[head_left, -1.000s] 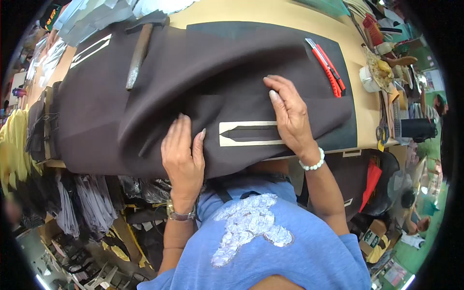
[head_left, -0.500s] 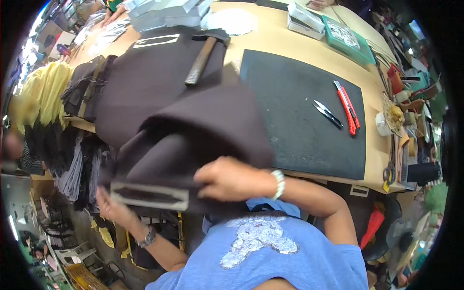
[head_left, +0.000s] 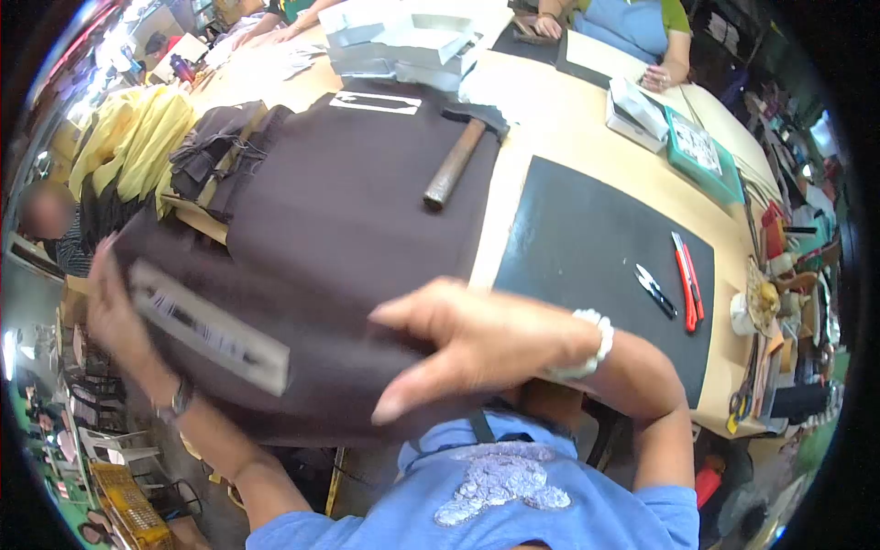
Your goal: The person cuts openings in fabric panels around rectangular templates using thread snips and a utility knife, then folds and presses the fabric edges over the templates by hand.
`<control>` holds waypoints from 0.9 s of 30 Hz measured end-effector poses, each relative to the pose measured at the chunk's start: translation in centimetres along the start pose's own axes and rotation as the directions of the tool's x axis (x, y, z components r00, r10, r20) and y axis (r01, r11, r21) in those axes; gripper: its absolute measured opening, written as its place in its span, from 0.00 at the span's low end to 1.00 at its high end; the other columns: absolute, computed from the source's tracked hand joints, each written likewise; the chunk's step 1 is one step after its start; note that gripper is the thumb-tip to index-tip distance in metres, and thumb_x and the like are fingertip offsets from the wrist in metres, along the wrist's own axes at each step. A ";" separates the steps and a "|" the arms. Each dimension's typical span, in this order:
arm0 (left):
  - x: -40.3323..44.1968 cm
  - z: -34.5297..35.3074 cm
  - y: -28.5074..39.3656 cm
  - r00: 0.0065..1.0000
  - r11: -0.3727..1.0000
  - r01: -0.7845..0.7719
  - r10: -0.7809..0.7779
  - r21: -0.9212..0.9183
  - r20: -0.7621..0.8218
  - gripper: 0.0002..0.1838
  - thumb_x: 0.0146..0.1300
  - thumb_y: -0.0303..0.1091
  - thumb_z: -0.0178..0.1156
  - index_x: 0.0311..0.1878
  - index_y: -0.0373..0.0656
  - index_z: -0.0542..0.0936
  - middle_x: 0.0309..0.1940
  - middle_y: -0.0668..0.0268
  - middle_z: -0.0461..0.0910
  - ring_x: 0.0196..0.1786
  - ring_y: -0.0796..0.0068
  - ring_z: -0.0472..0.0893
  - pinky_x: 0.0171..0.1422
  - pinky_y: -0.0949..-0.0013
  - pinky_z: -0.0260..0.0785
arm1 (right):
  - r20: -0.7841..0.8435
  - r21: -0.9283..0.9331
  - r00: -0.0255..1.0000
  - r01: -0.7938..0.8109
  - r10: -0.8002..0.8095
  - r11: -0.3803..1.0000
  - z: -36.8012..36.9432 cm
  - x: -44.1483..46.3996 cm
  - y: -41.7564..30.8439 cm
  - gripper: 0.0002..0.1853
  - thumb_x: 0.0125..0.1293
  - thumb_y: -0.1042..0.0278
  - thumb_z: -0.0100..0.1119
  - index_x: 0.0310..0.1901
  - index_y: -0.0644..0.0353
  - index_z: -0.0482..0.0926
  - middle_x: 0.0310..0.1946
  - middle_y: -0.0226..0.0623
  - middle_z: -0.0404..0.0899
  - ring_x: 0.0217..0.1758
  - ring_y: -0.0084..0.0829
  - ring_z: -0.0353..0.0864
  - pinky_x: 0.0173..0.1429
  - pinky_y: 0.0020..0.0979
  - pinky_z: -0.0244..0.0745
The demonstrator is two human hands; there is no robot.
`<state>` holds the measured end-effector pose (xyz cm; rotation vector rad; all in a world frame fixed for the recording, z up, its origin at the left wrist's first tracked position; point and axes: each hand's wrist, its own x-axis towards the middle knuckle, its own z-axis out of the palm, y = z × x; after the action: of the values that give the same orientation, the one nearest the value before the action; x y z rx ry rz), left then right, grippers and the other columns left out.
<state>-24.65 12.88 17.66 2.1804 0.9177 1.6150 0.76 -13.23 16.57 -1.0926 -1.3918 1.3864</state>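
My left hand [head_left: 119, 307] grips the left edge of a dark brown fabric panel [head_left: 321, 339], lifted in front of my body. A pale rectangular strip [head_left: 211, 328] surrounds a slot in this panel, and motion blurs it. My right hand [head_left: 467, 335] is over the panel's right part, thumb and fingers apart, holding nothing. Whether it touches the fabric is unclear. Beyond, another dark brown panel [head_left: 357, 174] lies flat on the table, with a pale-edged slot [head_left: 376, 103] at its far end. A wooden-handled hammer [head_left: 454, 165] rests on it.
On the right, a black mat [head_left: 587, 247] carries thread snips [head_left: 655, 289] and a red utility knife [head_left: 687, 280]. Grey-white boxes [head_left: 403, 46] and a green tray [head_left: 701, 151] stand farther back. Yellow cloth [head_left: 137, 147] hangs at left. A co-worker's hand [head_left: 655, 80] is across the table.
The near panel, folded and bunched before, is now spread flatter and farther left. My left hand has moved left and up with it. My right hand has let go and opened. The view has shifted.
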 end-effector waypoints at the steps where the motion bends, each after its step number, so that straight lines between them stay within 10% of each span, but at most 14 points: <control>1: 0.8 2.3 -0.9 0.999 1.000 -0.025 0.025 0.002 0.033 0.12 0.68 0.31 0.52 0.47 0.37 0.81 0.46 0.63 0.81 0.52 0.73 0.77 0.61 0.69 0.65 | -0.058 -0.125 0.997 -0.056 0.049 0.991 -2.2 0.4 0.8 0.24 0.52 0.57 0.69 0.42 0.71 0.78 0.32 0.42 0.82 0.35 0.27 0.79 0.42 0.32 0.74; 3: 2.0 7.4 -3.0 0.985 0.986 -0.154 0.148 0.069 0.087 0.10 0.65 0.27 0.55 0.45 0.35 0.81 0.45 0.61 0.82 0.52 0.72 0.77 0.61 0.68 0.65 | -0.192 -0.238 0.980 -0.094 0.048 0.967 -6.7 1.5 4.5 0.23 0.51 0.57 0.70 0.41 0.70 0.80 0.30 0.39 0.82 0.33 0.24 0.78 0.40 0.29 0.74; 4: 2.6 10.0 -3.7 0.979 0.982 -0.181 0.175 0.051 0.104 0.09 0.64 0.28 0.56 0.44 0.36 0.82 0.45 0.60 0.82 0.53 0.69 0.77 0.62 0.67 0.65 | -0.288 -0.281 0.914 -0.365 0.285 0.888 -8.2 1.5 2.9 0.17 0.54 0.63 0.70 0.42 0.63 0.82 0.32 0.26 0.82 0.33 0.15 0.74 0.36 0.22 0.71; 7: 3.9 17.4 -5.5 0.947 0.930 -0.318 0.305 0.182 0.098 0.09 0.61 0.30 0.59 0.42 0.38 0.82 0.45 0.58 0.81 0.55 0.59 0.75 0.64 0.63 0.62 | -0.532 -0.333 0.820 -0.431 0.210 0.839 -13.6 2.6 6.5 0.13 0.56 0.69 0.63 0.43 0.64 0.83 0.34 0.31 0.82 0.34 0.21 0.75 0.38 0.24 0.70; 16: 9.1 34.4 -10.6 0.972 0.918 -0.199 0.140 0.343 0.189 0.08 0.59 0.40 0.59 0.39 0.50 0.83 0.54 0.64 0.75 0.63 0.56 0.67 0.65 0.45 0.56 | -0.938 -0.198 0.329 -0.235 -0.114 0.952 -24.8 7.0 12.8 0.15 0.53 0.76 0.61 0.45 0.69 0.77 0.38 0.39 0.82 0.38 0.27 0.79 0.46 0.27 0.73; 19: 9.0 36.8 -10.9 0.973 0.880 -0.161 0.067 0.446 0.220 0.09 0.60 0.40 0.59 0.40 0.51 0.83 0.56 0.61 0.74 0.65 0.54 0.64 0.66 0.44 0.54 | -0.957 -0.240 0.237 -0.316 -0.168 0.918 -25.9 7.9 13.5 0.17 0.53 0.74 0.62 0.45 0.70 0.77 0.38 0.45 0.82 0.39 0.31 0.80 0.46 0.30 0.74; 20: 8.9 37.5 -11.2 0.971 0.874 -0.149 0.040 0.463 0.236 0.09 0.60 0.41 0.59 0.41 0.51 0.83 0.58 0.61 0.72 0.66 0.53 0.62 0.66 0.41 0.52 | -0.958 -0.259 0.221 -0.379 -0.185 0.888 -26.1 8.0 13.6 0.22 0.51 0.67 0.65 0.47 0.69 0.75 0.42 0.57 0.80 0.46 0.50 0.80 0.52 0.40 0.72; 24: 7.6 39.1 -11.7 0.976 0.842 -0.061 -0.061 0.535 0.207 0.15 0.61 0.43 0.56 0.49 0.52 0.79 0.64 0.60 0.65 0.71 0.51 0.55 0.67 0.29 0.41 | -0.964 -0.248 0.181 -0.356 -0.193 0.901 -26.9 8.8 15.6 0.21 0.52 0.66 0.65 0.47 0.68 0.74 0.43 0.56 0.79 0.48 0.50 0.79 0.53 0.40 0.71; 27: 5.8 40.4 -10.8 0.977 0.848 -0.211 0.164 0.485 0.137 0.22 0.62 0.46 0.55 0.57 0.49 0.74 0.66 0.56 0.62 0.71 0.49 0.53 0.66 0.27 0.40 | -0.962 -0.255 0.188 -0.351 -0.199 0.901 -26.6 8.7 15.8 0.23 0.52 0.66 0.65 0.48 0.69 0.74 0.42 0.55 0.79 0.47 0.49 0.79 0.53 0.39 0.71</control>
<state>10.41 30.66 2.26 2.7432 1.2392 1.4591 24.63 1.60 0.89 -1.8924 -0.5600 0.0810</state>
